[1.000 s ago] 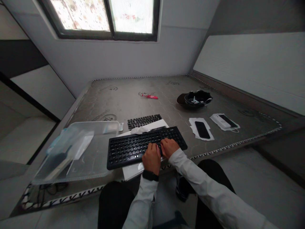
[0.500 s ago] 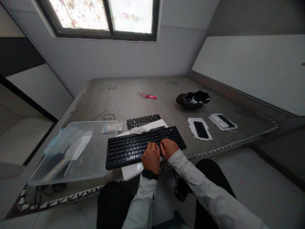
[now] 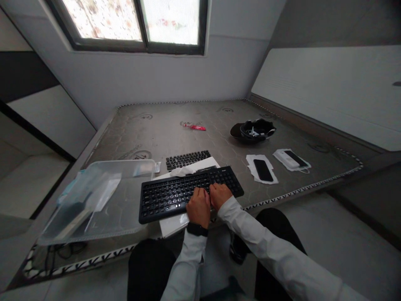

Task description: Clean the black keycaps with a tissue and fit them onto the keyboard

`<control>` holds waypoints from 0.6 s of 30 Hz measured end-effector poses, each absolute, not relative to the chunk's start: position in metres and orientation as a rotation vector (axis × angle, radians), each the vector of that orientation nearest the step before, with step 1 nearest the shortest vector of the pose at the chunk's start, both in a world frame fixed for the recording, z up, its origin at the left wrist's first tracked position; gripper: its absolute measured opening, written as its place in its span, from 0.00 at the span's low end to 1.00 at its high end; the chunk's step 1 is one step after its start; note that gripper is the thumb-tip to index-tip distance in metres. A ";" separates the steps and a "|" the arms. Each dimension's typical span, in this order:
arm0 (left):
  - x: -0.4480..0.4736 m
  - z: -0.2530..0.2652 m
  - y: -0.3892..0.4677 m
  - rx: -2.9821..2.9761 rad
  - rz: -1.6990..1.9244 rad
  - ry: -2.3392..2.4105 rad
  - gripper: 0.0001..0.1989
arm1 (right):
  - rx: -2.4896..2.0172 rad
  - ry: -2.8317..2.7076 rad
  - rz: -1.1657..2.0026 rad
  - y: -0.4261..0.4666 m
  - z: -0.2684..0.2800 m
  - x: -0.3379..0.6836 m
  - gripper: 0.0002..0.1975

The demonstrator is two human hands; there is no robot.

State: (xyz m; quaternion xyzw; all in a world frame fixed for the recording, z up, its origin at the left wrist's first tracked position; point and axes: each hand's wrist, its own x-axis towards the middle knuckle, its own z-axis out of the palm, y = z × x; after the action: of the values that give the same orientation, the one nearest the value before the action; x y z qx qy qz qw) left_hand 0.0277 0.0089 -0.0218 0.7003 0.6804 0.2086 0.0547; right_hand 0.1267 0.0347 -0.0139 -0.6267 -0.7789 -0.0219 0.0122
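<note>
- So on my feed the black keyboard was at lower centre of the frame, slightly angled, over a white board by the near edge of the bed.
- Left hand, the one with the black wristband, was at the keyboard's near side, fingers curled in. Tips were hidden, so I couldn't tell if they gripped anything.
- Right hand was just beside it, fingers bent down over the keys. Same deal, couldn't tell whether they were pinching something or only pressing.
- What changed: barely anything tbh. The right hand looked a hair closer to the left than a second earlier, and the keyboard hadn't really budged. I'd read that as both hands busy on one small patch, right of the keyboard's middle.
- Just behind it, around frame centre, were a crumpled tissue and another set of keys.
- Clear tub was lower left; a phone and cap were right of centre.
</note>
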 end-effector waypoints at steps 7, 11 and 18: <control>0.027 -0.025 0.009 2.148 0.656 2.058 0.09 | -1.771 -2.382 -0.095 0.026 -0.017 0.160 0.11; 0.027 -0.024 0.008 2.139 0.648 2.044 0.10 | -1.609 -2.306 -0.133 0.027 -0.026 0.172 0.11; 0.026 -0.019 0.007 2.140 0.614 2.030 0.10 | -1.642 -2.345 -0.077 0.035 -0.028 0.161 0.10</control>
State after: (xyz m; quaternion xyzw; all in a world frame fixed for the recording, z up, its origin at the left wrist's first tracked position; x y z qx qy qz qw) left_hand 0.0258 0.0068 -0.0195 0.7089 0.6723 0.2033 0.0644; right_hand 0.1612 0.0346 -0.0276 -0.5678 -0.8110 -0.0266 0.1383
